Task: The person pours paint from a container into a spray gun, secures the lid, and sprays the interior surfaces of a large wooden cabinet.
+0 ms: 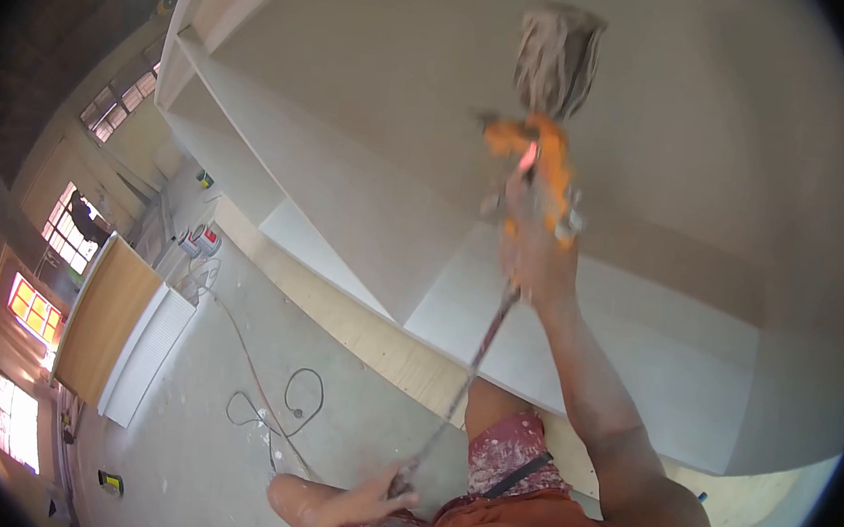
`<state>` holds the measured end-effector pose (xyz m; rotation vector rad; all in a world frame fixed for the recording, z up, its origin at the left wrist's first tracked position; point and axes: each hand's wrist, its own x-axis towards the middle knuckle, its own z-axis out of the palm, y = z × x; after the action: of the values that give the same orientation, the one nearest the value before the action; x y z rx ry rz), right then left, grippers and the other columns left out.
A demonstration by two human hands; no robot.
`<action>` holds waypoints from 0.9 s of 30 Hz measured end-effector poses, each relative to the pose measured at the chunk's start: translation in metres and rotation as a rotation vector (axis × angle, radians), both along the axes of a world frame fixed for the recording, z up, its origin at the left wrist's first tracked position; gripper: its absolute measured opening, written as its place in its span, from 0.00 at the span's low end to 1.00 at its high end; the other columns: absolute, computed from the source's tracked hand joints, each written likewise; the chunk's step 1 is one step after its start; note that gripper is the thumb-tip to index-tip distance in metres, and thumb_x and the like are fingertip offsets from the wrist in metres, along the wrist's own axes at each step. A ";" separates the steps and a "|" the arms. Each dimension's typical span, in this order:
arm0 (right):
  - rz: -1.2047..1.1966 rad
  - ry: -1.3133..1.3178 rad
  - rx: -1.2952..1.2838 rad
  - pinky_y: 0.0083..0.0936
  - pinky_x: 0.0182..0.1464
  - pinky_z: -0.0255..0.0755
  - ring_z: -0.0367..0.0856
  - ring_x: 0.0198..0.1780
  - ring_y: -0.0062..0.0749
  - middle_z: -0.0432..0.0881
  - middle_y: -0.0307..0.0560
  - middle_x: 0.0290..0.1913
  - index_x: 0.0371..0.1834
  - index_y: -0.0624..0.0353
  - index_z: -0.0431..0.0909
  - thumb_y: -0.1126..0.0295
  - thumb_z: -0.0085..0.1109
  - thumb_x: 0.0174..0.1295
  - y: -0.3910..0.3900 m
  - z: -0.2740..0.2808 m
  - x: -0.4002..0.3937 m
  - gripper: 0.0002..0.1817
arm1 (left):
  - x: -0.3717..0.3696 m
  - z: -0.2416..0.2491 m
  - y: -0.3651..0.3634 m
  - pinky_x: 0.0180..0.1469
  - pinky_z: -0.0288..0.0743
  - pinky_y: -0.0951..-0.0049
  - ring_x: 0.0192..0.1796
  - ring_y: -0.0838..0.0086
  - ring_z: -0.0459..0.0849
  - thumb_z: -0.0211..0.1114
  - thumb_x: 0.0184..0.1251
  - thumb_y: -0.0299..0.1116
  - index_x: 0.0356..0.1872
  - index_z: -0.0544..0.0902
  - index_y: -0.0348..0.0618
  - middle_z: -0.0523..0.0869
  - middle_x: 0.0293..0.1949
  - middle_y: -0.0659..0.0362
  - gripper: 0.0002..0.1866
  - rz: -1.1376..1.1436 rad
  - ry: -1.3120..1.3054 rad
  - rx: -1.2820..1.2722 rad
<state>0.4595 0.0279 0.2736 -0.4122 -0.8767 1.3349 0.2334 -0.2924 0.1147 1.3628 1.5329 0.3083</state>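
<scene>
An orange paint spray gun (pixel 551 164) is raised in front of the pale cabinet interior, a little blurred. On top of it sits a paint-streaked cup (pixel 558 60). My right hand (pixel 535 258) is wrapped around the gun's handle. From the bottom of the handle a thin air hose (pixel 479 359) slants down to my lap. There my left hand (pixel 376 500) is closed around the hose beside my knee. The large cabinet (pixel 347 197) has divider panels and a white inner panel (pixel 576 337) behind my right arm.
A wood-topped white unit (pixel 111 322) stands at left. Paint cans (pixel 205 240) sit on the floor behind it. A cable (pixel 298 413) lies looped on the grey floor, and a small dark can (pixel 110 482) rests at lower left. A pale plinth (pixel 366 329) runs below the cabinet.
</scene>
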 end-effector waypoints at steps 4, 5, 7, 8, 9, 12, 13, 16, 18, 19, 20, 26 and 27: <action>-0.171 0.051 0.074 0.18 0.16 0.51 0.59 0.14 0.12 0.79 0.36 0.30 0.39 0.52 0.76 0.57 0.58 0.72 0.065 0.068 0.002 0.11 | -0.023 0.014 -0.071 0.49 0.76 0.63 0.45 0.60 0.86 0.64 0.71 0.44 0.53 0.80 0.38 0.87 0.43 0.46 0.20 0.332 0.278 -0.018; -0.201 0.059 0.078 0.19 0.16 0.51 0.58 0.13 0.13 0.79 0.37 0.30 0.38 0.53 0.76 0.58 0.58 0.71 0.085 0.080 0.001 0.11 | -0.033 0.005 -0.091 0.43 0.76 0.61 0.41 0.60 0.85 0.65 0.71 0.41 0.44 0.83 0.36 0.87 0.38 0.48 0.16 0.426 0.308 0.064; -0.234 0.078 0.082 0.19 0.15 0.51 0.57 0.13 0.14 0.78 0.38 0.29 0.37 0.54 0.75 0.59 0.58 0.70 0.121 0.094 -0.004 0.11 | -0.009 0.043 -0.095 0.39 0.75 0.62 0.34 0.62 0.83 0.63 0.72 0.44 0.42 0.83 0.35 0.85 0.31 0.49 0.18 0.627 0.315 0.421; -0.280 0.069 0.120 0.20 0.15 0.53 0.58 0.12 0.15 0.74 0.36 0.24 0.34 0.56 0.75 0.59 0.58 0.71 0.136 0.098 -0.006 0.13 | -0.014 0.044 -0.098 0.39 0.75 0.62 0.34 0.62 0.83 0.63 0.72 0.44 0.42 0.83 0.35 0.85 0.31 0.49 0.18 0.623 0.319 0.424; -0.325 0.058 0.155 0.20 0.15 0.54 0.60 0.11 0.16 0.70 0.33 0.18 0.31 0.59 0.74 0.59 0.59 0.71 0.148 0.099 -0.007 0.16 | -0.022 0.045 -0.104 0.37 0.74 0.62 0.32 0.65 0.80 0.63 0.72 0.43 0.42 0.83 0.34 0.83 0.28 0.50 0.18 0.705 0.384 0.369; -0.252 0.006 0.105 0.19 0.14 0.53 0.56 0.11 0.15 0.80 0.39 0.30 0.37 0.58 0.75 0.56 0.60 0.70 0.169 0.097 -0.014 0.15 | -0.025 0.046 -0.104 0.35 0.72 0.64 0.30 0.68 0.76 0.62 0.73 0.41 0.43 0.83 0.32 0.81 0.25 0.50 0.17 0.783 0.461 0.369; -0.256 0.009 0.108 0.19 0.14 0.53 0.56 0.11 0.15 0.80 0.39 0.30 0.37 0.58 0.75 0.56 0.60 0.70 0.166 0.094 -0.011 0.15 | -0.026 0.047 -0.101 0.35 0.71 0.64 0.30 0.69 0.75 0.62 0.73 0.40 0.43 0.83 0.32 0.81 0.25 0.49 0.17 0.780 0.470 0.431; -0.058 0.093 0.206 0.18 0.13 0.54 0.56 0.11 0.16 0.81 0.40 0.29 0.36 0.59 0.75 0.56 0.59 0.71 0.155 0.083 -0.002 0.16 | -0.025 0.055 -0.098 0.34 0.70 0.63 0.29 0.69 0.74 0.62 0.73 0.39 0.45 0.83 0.31 0.79 0.24 0.48 0.17 0.811 0.428 0.423; -0.082 0.067 0.182 0.19 0.13 0.53 0.56 0.11 0.16 0.82 0.41 0.31 0.37 0.59 0.75 0.56 0.58 0.72 0.153 0.078 -0.003 0.16 | -0.018 0.064 -0.094 0.33 0.70 0.63 0.29 0.70 0.73 0.62 0.73 0.38 0.44 0.83 0.31 0.78 0.23 0.48 0.16 0.805 0.434 0.460; -0.084 0.070 0.183 0.19 0.13 0.53 0.56 0.11 0.16 0.82 0.41 0.31 0.37 0.59 0.75 0.56 0.58 0.72 0.154 0.080 -0.003 0.16 | -0.015 0.066 -0.093 0.32 0.70 0.64 0.28 0.70 0.72 0.62 0.73 0.37 0.44 0.83 0.30 0.77 0.22 0.48 0.16 0.804 0.440 0.488; -0.139 0.154 0.155 0.19 0.13 0.54 0.58 0.10 0.15 0.79 0.39 0.26 0.34 0.58 0.75 0.58 0.58 0.71 0.158 0.085 -0.004 0.15 | -0.017 0.063 -0.094 0.32 0.70 0.64 0.28 0.70 0.72 0.62 0.73 0.37 0.44 0.83 0.30 0.77 0.22 0.48 0.16 0.803 0.443 0.488; -0.093 0.180 0.095 0.19 0.13 0.56 0.60 0.11 0.14 0.73 0.33 0.21 0.30 0.52 0.72 0.58 0.59 0.71 0.173 0.100 0.004 0.14 | -0.030 0.054 -0.099 0.30 0.68 0.65 0.26 0.72 0.70 0.64 0.71 0.34 0.43 0.83 0.29 0.76 0.20 0.49 0.14 0.784 0.522 0.531; -0.049 0.114 0.098 0.19 0.13 0.56 0.59 0.12 0.14 0.70 0.31 0.20 0.28 0.49 0.70 0.57 0.58 0.72 0.169 0.100 0.003 0.15 | -0.032 0.055 -0.100 0.30 0.68 0.65 0.26 0.72 0.71 0.64 0.71 0.34 0.43 0.84 0.29 0.76 0.21 0.49 0.13 0.778 0.535 0.503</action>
<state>0.4621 0.1966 0.3738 -0.2773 -0.8283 1.2525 0.2011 -0.3927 0.1698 1.2038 2.5418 0.9107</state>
